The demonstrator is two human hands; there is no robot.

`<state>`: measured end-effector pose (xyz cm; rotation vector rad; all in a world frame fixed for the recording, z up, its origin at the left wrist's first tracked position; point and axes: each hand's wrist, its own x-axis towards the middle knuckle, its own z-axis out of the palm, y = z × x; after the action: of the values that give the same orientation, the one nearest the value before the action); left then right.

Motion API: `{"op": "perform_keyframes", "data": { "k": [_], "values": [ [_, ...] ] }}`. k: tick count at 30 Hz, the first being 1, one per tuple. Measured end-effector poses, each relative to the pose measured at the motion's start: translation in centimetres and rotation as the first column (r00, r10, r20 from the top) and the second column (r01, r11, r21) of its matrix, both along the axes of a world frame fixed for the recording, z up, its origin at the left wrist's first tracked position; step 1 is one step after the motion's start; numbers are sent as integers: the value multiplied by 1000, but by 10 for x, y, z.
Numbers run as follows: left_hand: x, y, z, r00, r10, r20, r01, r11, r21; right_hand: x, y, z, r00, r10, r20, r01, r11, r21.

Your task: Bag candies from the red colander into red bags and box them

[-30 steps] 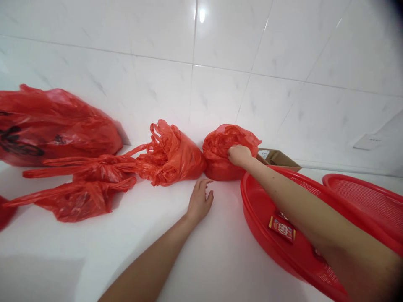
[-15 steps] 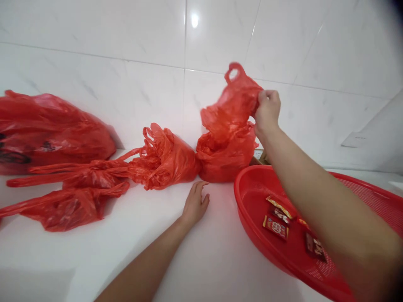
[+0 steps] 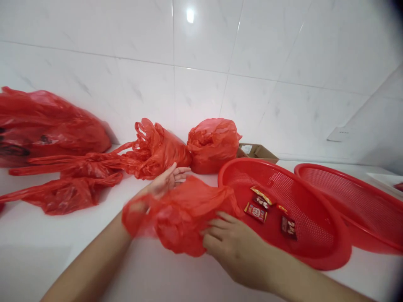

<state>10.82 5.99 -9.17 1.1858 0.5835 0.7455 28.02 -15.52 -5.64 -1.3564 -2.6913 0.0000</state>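
Note:
A thin red plastic bag (image 3: 185, 214) hangs crumpled above the white table, between my two hands. My right hand (image 3: 233, 243) grips its right side, with the fingers curled into the film. My left hand (image 3: 166, 180) is behind the bag's upper left edge, fingers stretched and apart. One loop of the bag lies across my left wrist. Just beyond my hands, a bundled red bag (image 3: 214, 147) rests against the wall beside another bunch of red bags (image 3: 157, 151).
Right of my hands sits a red plastic basket (image 3: 333, 251) with several small wrapped snacks (image 3: 256, 212) inside. A second red basket (image 3: 349, 188) stands behind it. A cardboard box (image 3: 260, 152) is near the tiled wall. More red bags (image 3: 47, 126) lie at the left.
My right hand has brought the red bag away from the bundle by the wall, down toward me. My left hand has moved left and now is against the bag. The view has shifted right.

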Motion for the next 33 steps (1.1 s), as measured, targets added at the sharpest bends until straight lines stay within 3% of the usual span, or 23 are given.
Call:
{"op": "perform_keyframes", "data": {
  "k": [2, 3, 6, 8, 11, 14, 16, 18, 20, 21, 25, 28, 30, 33],
  "values": [
    [-19, -9, 14, 956, -232, -179, 230, 973, -35, 2, -18, -24, 997, -75, -34, 73, 996, -60],
    [-28, -15, 19, 917, -285, -278, 291, 956, -19, 2, -24, -32, 992, -104, -75, 98, 992, -80],
    [-49, -43, 28, 836, -184, -516, 294, 945, 140, 0, -32, -49, 949, -165, -267, 140, 984, -111],
    [-60, -66, 26, 811, -58, -582, 243, 938, 245, 0, -31, -60, 890, -213, -404, 166, 975, -150],
    [-72, -100, 9, 768, 116, -630, 140, 929, 342, 5, -27, -78, 796, -305, -523, 217, 950, -223],
    [-87, -116, -13, 733, 104, -673, 104, 960, 262, 19, -29, -92, 756, -343, -557, 254, 939, -234],
    [-101, -116, -20, 774, 185, -605, -60, 973, 221, 31, -35, -98, 749, -377, -546, 296, 926, -234],
    [-115, -112, -20, 815, 373, -442, -334, 928, 168, 41, -43, -101, 738, -430, -520, 353, 903, -246],
    [-122, -109, -13, 821, 492, -289, -505, 863, 33, 47, -51, -100, 730, -469, -496, 393, 883, -256],
    [-122, -110, -9, 832, 500, -242, -524, 850, -46, 48, -54, -99, 731, -479, -487, 405, 878, -256],
    [-99, -125, 4, 893, 402, -201, -442, 866, -235, 31, -67, -77, 697, -455, -555, 477, 871, -115],
    [-72, -143, 6, 909, 366, -198, -407, 882, -239, -1, -76, -44, 629, -315, -711, 509, 858, 70],
    [-60, -155, 6, 922, 328, -205, -369, 904, -214, -26, -77, -26, 647, -204, -735, 405, 909, 104],
    [-61, -175, 10, 912, 325, -251, -372, 912, -173, -53, -62, -20, 785, -168, -596, 220, 975, 15]
  ]
}}
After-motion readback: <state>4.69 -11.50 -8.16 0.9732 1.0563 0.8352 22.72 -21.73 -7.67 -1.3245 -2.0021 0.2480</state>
